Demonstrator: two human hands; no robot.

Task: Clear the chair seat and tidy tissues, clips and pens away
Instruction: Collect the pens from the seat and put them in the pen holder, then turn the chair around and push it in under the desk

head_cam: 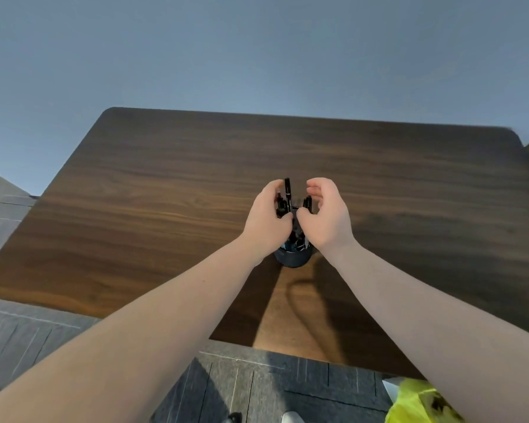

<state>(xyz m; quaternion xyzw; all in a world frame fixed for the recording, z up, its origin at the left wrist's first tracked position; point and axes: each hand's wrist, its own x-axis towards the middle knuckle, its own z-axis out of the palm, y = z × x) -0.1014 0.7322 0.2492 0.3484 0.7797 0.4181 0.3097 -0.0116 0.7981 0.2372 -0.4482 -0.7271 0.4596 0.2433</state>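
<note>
A dark round pen holder [293, 260] stands on the wooden table [165, 209], near the middle and towards the front edge. Several black pens [287, 190] stick up out of it, and small black clips seem to lie inside. My left hand [268, 219] is curled around the pens on their left side and grips them. My right hand [326, 216] is cupped close on the right of the pens, fingers bent but apart; whether it touches them is unclear. The chair seat and tissues are out of view.
A yellow-green plastic bag [419, 404] lies at the bottom right, below the table's front edge. Grey carpet tiles [257, 389] cover the floor in front of the table. A blue-grey wall [257, 56] rises behind it.
</note>
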